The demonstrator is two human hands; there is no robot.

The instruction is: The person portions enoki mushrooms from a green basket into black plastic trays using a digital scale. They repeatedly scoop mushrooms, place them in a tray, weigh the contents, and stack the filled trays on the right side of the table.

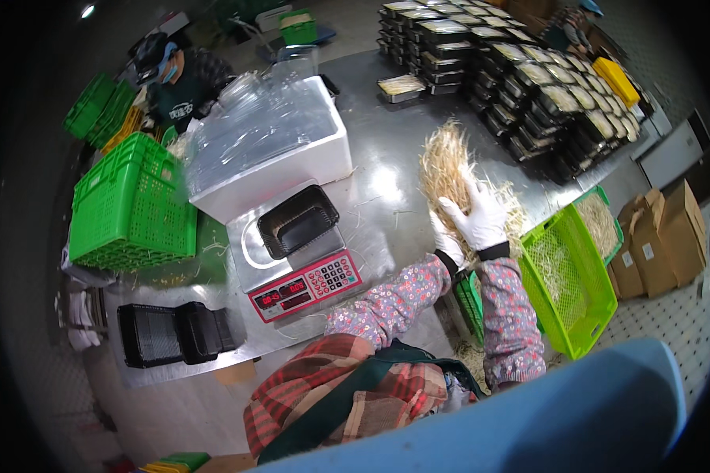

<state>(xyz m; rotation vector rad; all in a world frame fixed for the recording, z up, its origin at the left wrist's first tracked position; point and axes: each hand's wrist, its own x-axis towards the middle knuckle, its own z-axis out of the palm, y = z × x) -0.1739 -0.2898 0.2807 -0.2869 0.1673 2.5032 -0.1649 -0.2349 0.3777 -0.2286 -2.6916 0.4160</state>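
My right hand (481, 218), in a white glove, closes round a bunch of thin straw-coloured stalks (443, 167) above the metal table's right part. Beneath and beside it, my left hand (446, 238), gloved too, grips the same bunch lower down; its fingers are partly hidden. The exact kind of stalk is hard to tell. Left of my hands, an empty black plastic tray (298, 221) rests on the plate of a red-framed digital scale (304, 285) with a lit display.
Stacked film-covered trays (560, 98) fill the table's far right. A white foam box (272, 162) of clear lids stands behind the scale. Black trays (154, 335) lie at left, near a green crate (134, 209). A lime-green basket (572, 280) adjoins the right edge. A co-worker (177, 79) is at far left.
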